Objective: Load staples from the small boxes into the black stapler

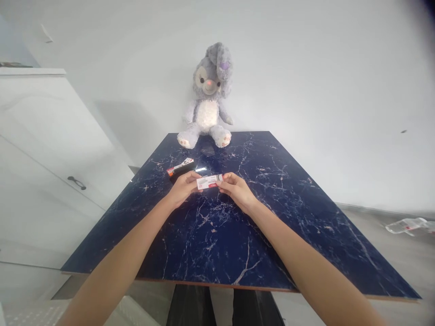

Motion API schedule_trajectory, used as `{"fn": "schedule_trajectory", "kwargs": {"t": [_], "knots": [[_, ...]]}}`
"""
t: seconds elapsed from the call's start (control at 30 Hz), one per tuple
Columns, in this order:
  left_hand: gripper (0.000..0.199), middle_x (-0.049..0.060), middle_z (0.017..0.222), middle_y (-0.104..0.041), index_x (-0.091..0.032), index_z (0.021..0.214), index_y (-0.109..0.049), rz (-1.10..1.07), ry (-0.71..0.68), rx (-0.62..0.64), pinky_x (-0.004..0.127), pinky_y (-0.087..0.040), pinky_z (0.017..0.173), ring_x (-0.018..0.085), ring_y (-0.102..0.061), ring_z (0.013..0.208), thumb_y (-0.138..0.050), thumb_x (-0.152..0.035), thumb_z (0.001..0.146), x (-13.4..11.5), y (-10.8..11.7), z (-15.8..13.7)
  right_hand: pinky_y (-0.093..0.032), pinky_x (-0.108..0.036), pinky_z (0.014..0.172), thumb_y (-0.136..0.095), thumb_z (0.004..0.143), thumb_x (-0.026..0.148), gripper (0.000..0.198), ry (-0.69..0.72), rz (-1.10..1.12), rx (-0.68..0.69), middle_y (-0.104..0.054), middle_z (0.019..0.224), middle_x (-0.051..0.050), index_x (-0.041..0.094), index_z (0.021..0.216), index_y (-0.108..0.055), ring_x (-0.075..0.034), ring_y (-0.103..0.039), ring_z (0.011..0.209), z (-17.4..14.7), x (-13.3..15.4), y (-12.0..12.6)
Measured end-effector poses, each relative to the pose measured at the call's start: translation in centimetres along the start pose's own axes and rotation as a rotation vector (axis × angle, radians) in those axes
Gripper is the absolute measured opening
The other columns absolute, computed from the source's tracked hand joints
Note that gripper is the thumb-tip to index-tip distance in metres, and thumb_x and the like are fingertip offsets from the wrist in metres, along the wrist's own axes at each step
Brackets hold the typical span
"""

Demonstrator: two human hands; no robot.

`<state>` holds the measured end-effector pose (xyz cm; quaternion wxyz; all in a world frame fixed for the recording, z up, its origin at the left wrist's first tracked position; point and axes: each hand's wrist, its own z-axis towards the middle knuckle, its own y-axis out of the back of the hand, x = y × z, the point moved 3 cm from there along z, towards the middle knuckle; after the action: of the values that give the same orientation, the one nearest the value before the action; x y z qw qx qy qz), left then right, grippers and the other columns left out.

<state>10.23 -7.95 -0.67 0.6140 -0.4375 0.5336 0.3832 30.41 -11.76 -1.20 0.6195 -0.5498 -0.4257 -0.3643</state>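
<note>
Between my two hands is a small white and red cardboard box (208, 182), held level just above the middle of the table (217, 235). My left hand (185, 188) pinches its left end. The right end sits between the thumb and fingers of my right hand (237, 190). Print shows on the side facing me, too small to read. Just beyond my left hand lies a black stapler-like object with an orange end (180, 170), partly hidden by that hand. Against it rests another white and red box (186, 161).
A grey plush rabbit (208, 111) sits at the table's far edge against the wall. To the left stands a white cabinet (41, 167) with a dark handle (76, 183). Clear plastic packaging (409, 225) lies on the floor at right.
</note>
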Motion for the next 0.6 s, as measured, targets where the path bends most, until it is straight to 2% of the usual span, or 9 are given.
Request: {"fn": "schedule_trajectory", "kwargs": {"t": [0.13, 0.27, 0.4, 0.6], "knots": [[0.035, 0.004, 0.091, -0.072, -0.016, 0.086, -0.064, -0.036, 0.004, -0.050, 0.028, -0.056, 0.067, 0.017, -0.068, 0.083, -0.086, -0.036, 0.067, -0.02, -0.07, 0.05, -0.056, -0.029, 0.079, -0.082, 0.071, 0.042, 0.033, 0.026, -0.060, -0.090, -0.072, 0.087, -0.002, 0.020, 0.091, -0.065, -0.013, -0.066, 0.074, 0.27, 0.02, 0.40], [0.037, 0.004, 0.091, -0.072, -0.016, 0.086, -0.064, -0.054, 0.019, -0.052, 0.028, -0.057, 0.068, 0.017, -0.068, 0.082, -0.087, -0.036, 0.065, -0.05, -0.12, -0.02, -0.057, -0.030, 0.076, -0.078, 0.075, 0.045, 0.031, 0.092, -0.203, -0.169, -0.073, 0.085, -0.004, 0.019, 0.092, -0.070, -0.015, -0.068, 0.073, 0.47, -0.18, 0.68], [0.035, 0.003, 0.093, -0.072, -0.017, 0.087, -0.063, -0.062, 0.025, -0.046, 0.028, -0.058, 0.070, 0.016, -0.069, 0.084, -0.086, -0.035, 0.068, 0.30, 0.04, 0.09, -0.060, -0.031, 0.074, -0.075, 0.077, 0.047, 0.033, 0.123, -0.202, -0.236, -0.074, 0.087, -0.005, 0.019, 0.094, -0.071, -0.017, -0.069, 0.074, 0.34, -0.28, 0.62], [0.031, 0.004, 0.096, -0.072, -0.017, 0.087, -0.063, -0.063, 0.035, -0.051, 0.028, -0.058, 0.071, 0.017, -0.069, 0.087, -0.084, -0.033, 0.071, 0.57, 0.03, 0.15, -0.060, -0.032, 0.073, -0.074, 0.077, 0.047, 0.031, 0.147, -0.217, -0.234, -0.075, 0.089, -0.005, 0.020, 0.093, -0.071, -0.018, -0.070, 0.074, 0.12, -0.24, 0.23]]}}
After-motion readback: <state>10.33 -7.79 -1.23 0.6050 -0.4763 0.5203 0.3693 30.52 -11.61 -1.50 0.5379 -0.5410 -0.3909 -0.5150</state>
